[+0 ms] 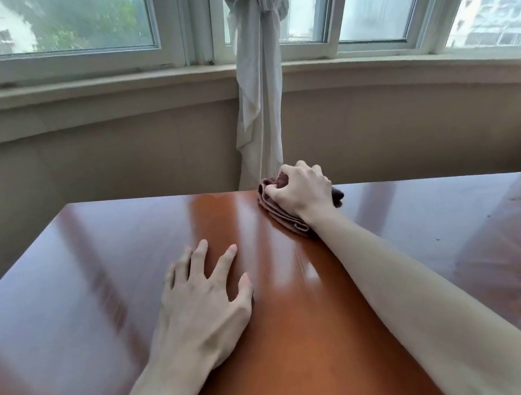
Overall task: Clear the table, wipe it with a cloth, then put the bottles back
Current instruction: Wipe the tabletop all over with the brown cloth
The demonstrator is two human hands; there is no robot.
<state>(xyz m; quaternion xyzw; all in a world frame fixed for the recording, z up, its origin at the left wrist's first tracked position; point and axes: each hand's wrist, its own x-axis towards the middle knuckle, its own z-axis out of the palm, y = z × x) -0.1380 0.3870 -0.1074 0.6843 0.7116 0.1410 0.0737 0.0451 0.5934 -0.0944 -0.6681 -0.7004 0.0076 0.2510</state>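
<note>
A glossy reddish-brown table (102, 322) stands below a curved window wall with a knotted pale curtain (259, 72) at 12 o'clock. The right hand (302, 191) grips a brown cloth (284, 217) at the far edge; the left hand (201, 307) rests spread flat at centre.

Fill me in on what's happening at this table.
A person is wiping the wooden table. The right hand grips a bunched brownish cloth and presses it on the tabletop near the far edge, by the knotted curtain. The left hand rests with spread fingers on the table, closer in. No bottles are in view. Smudges show on the right side of the table.
</note>
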